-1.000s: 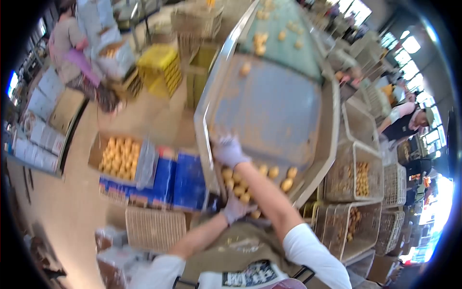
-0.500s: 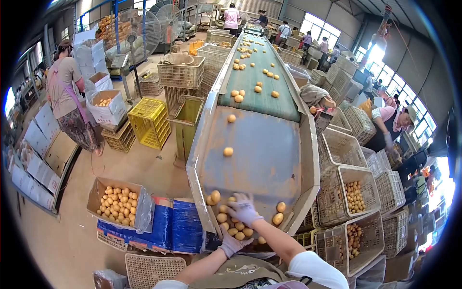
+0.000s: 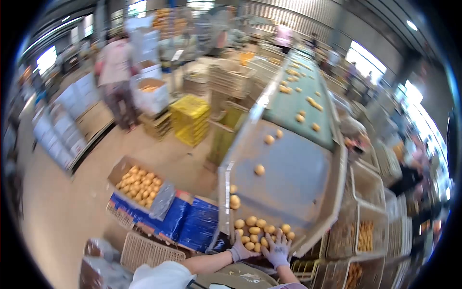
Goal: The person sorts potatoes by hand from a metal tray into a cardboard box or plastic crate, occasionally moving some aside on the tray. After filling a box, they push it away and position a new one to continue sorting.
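Observation:
Round yellow-brown produce, like potatoes, lies gathered at the low end of a metal chute. My gloved left hand rests at the chute's bottom edge, beside the left of the pile, fingers apart. Against the right of the pile lies my gloved right hand, its fingers spread and touching a few pieces. Neither hand grips anything. More pieces sit higher on the chute and on the green conveyor belt above it.
An open box of produce stands left on a blue-wrapped stack. Crates line the right side. A yellow crate stands on the floor. Behind it, a person stands near white boxes.
The view has swung left, blurring the background. My right hand has shifted from the pile's upper middle to its lower right, and the loose pieces sit closer together. More produce has come down the chute.

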`<state>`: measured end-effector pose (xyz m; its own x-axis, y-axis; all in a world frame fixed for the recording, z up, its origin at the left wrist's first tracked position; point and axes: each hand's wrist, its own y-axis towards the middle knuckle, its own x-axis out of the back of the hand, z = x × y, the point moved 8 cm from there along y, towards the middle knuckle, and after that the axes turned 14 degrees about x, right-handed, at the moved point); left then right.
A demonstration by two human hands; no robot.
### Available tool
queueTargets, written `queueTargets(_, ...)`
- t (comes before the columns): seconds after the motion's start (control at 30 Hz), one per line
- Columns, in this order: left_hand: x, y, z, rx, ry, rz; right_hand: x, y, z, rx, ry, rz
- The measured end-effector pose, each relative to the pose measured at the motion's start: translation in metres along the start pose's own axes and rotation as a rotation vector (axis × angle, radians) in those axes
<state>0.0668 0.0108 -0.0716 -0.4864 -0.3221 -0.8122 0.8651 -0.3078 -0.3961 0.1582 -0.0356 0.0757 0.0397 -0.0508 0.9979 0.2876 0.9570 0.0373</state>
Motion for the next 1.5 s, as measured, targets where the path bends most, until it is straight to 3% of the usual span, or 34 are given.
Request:
queueTargets(0.1, 0.009, 0.004, -0.024, -0.178, 0.644, -0.165, -0.005, -0.004, 0.001, 0.048, -0.008, -0.049)
queueTargets(0.2, -0.004, -0.015, -0.038, -0.539, 1.598, -0.605, 0.014, -0.005, 0.016, 0.201, -0.209, -0.189)
queueTargets(0.27, -0.01, -0.025, -0.031, -0.693, 1.87, -0.855, 0.004, 0.0, 0.02, 0.266, -0.216, -0.194)
queueTargets(0.33, -0.014, -0.038, -0.026, -0.789, 1.883, -0.974, 0.011, -0.002, 0.022, 0.269, -0.243, -0.193)
queueTargets(0.83, -0.015, -0.028, -0.035, -0.66, 2.024, -0.991, 0.035, 0.0, 0.035, 0.238, -0.218, -0.142)
queueTargets(0.9, 0.043, 0.037, -0.045, -0.384, 1.594, -0.373, 0.033, 0.0, 0.034, 0.232, -0.201, -0.147)
queueTargets(0.97, 0.048, 0.042, -0.043, -0.329, 1.584, -0.348, 0.031, 0.0, 0.033, 0.229, -0.183, -0.151)
queueTargets(1.03, 0.001, -0.007, -0.044, -0.489, 2.024, -0.898, 0.029, -0.001, 0.031, 0.224, -0.165, -0.158)
queueTargets(1.13, -0.002, -0.023, -0.042, -0.672, 1.916, -0.869, 0.022, -0.003, 0.025, 0.206, -0.117, -0.197)
queueTargets(1.17, -0.004, -0.024, -0.042, -0.655, 1.951, -0.902, 0.016, -0.005, 0.019, 0.193, -0.081, -0.24)
queueTargets(1.23, -0.022, -0.038, -0.035, -0.62, 2.018, -0.966, 0.01, -0.011, 0.007, 0.169, 0.124, -0.518)
queueTargets(1.3, -0.024, -0.039, -0.034, -0.568, 2.011, -0.968, 0.026, -0.002, 0.024, 0.187, -0.089, -0.205)
queueTargets(1.33, -0.014, -0.03, -0.037, -0.563, 1.983, -0.927, 0.034, 0.002, 0.033, 0.194, -0.194, -0.046)
queueTargets(1.5, 0.069, 0.057, -0.06, -0.377, 1.284, -0.295, 0.036, -0.002, 0.033, 0.212, -0.153, -0.076)
